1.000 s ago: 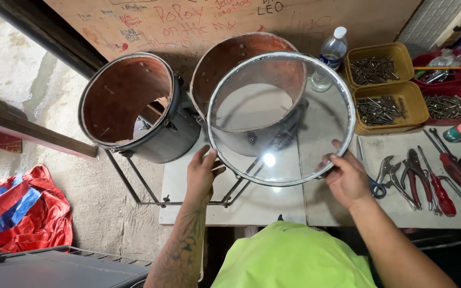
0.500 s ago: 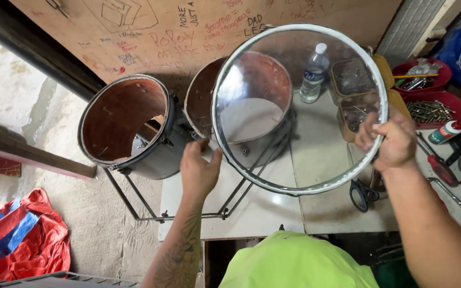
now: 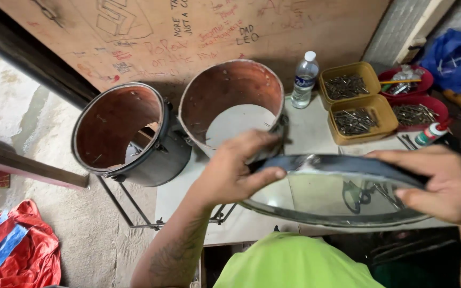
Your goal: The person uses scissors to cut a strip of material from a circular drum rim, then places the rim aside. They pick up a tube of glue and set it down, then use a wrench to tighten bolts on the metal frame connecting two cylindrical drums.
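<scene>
The clear drumhead (image 3: 337, 192) lies nearly flat between both hands, long axis left to right. The left hand (image 3: 236, 173) grasps its left rim, the right hand (image 3: 438, 184) its right rim. The 2 open drum shells (image 3: 230, 101) stand beyond, nearer the left hand.

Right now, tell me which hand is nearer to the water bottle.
Left. The left hand grips the near-left rim of the clear drum head, below and left of the water bottle. The right hand holds the opposite rim, farther away, below and to the bottle's right.

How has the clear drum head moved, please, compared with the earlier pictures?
Yes. The clear drum head has tipped from facing the camera to nearly flat, and now sits lower, below the right drum shell it previously covered.
</scene>
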